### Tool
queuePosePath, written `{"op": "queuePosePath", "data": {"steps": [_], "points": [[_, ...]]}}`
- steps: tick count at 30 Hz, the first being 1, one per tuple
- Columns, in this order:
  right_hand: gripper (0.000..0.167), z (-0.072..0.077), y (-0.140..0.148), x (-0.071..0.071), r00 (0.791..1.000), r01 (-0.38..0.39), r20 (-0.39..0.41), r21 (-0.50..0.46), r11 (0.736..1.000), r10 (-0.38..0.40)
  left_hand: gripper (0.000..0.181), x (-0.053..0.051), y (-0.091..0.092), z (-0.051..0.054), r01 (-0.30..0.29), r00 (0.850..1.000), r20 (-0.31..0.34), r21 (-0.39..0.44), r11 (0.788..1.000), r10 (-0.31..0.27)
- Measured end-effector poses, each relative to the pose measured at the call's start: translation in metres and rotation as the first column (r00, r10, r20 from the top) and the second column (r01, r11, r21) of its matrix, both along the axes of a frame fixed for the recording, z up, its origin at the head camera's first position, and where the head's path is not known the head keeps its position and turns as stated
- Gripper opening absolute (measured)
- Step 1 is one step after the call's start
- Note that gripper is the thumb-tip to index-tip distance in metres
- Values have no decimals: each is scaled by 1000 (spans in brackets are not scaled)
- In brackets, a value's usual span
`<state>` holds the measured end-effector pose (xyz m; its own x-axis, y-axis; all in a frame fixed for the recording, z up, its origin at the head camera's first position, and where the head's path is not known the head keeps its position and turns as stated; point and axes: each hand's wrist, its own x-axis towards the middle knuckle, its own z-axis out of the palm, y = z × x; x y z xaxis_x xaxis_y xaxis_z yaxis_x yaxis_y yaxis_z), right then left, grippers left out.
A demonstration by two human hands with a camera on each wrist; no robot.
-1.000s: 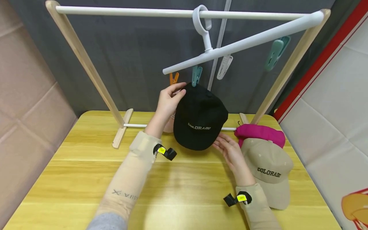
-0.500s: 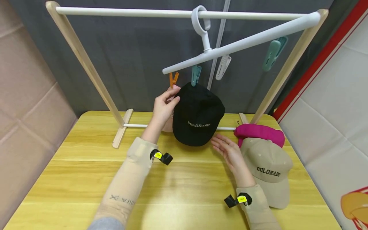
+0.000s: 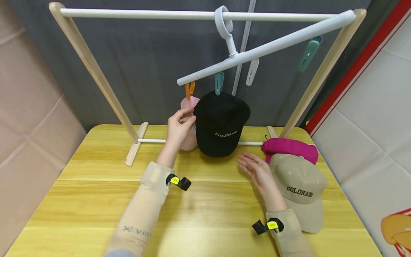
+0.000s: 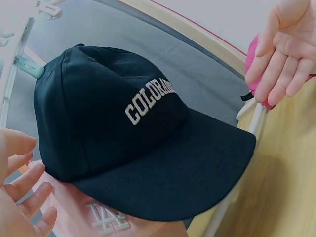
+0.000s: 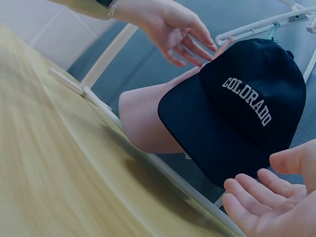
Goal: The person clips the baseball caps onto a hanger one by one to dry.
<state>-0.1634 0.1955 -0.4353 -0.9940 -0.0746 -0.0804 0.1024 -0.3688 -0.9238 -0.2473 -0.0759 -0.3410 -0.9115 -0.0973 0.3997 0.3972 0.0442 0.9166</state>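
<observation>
A black baseball cap (image 3: 221,123) lettered COLORADO hangs by its back from a teal clothespin (image 3: 219,84) on a white hanger (image 3: 269,49), brim down. Behind and left of it, an orange clothespin (image 3: 189,90) holds a pink cap (image 3: 188,142), whose white LA letters show in the left wrist view. My left hand (image 3: 178,129) is at the black cap's left side, fingers loosely bent and gripping nothing; whether a fingertip touches the cap I cannot tell. Below the brim on the right, my right hand (image 3: 256,172) stays apart from it, palm turned up and fingers extended.
The hanger tilts on the rack's white top rail (image 3: 138,14). A white clothespin (image 3: 252,72) and another teal one (image 3: 310,53) hang from it. On the wooden table (image 3: 205,214) lie a beige COLORADO cap (image 3: 298,178) and a folded magenta item (image 3: 290,149) at the right.
My left hand has moved left and down from the black cap's upper edge. The cap has swung back, away from my right hand, and the pink cap shows more.
</observation>
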Motion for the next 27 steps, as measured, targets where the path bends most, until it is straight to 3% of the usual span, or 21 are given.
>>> {"op": "queuePosePath", "data": {"steps": [5,9,14,22,27], "points": [[41,1,2,2,1000,15,-8,6,1000,-15,28,5,-2,-8,-19,1000,16,24,1000,19],[35,3,5,4,1000,18,-19,15,1000,-17,27,8,-3,-15,-26,1000,-6,13,1000,26],[31,4,8,6,999,25,-27,16,1000,-24,26,15,2,-22,-11,1000,0,18,1000,11],[21,6,15,12,997,47,-55,43,998,-45,24,25,14,-32,61,998,36,2,998,-61],[16,8,21,16,995,52,-85,46,998,-48,20,28,23,-40,126,992,-1,2,992,-126]]}}
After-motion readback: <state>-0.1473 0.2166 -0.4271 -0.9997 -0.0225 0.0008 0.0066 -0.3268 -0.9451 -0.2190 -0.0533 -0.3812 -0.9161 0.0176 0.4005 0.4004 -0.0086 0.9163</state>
